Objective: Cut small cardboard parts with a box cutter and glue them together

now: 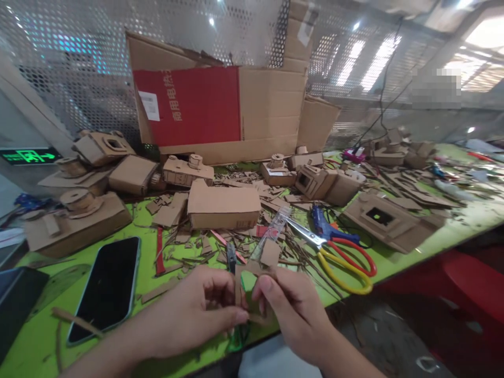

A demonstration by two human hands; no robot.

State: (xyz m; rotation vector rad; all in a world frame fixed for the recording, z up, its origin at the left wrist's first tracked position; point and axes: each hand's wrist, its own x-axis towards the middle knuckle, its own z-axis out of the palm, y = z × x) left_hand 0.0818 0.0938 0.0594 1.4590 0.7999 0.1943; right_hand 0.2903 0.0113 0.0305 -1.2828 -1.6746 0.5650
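Note:
My left hand and my right hand meet above the front edge of the green table. Fingers of both pinch a small piece of cut cardboard, partly hidden by them. A clear plastic strip rises behind the piece, and I cannot tell whether it touches my hands. To the left of my left hand lies a black smartphone. Right of my right hand are scissors with red and yellow handles, beside a blue hot glue gun.
Several cardboard tank models stand along the table's back, among scattered cardboard scraps. A large cardboard sheet with a red panel leans behind them. A red stool sits below the table's right side.

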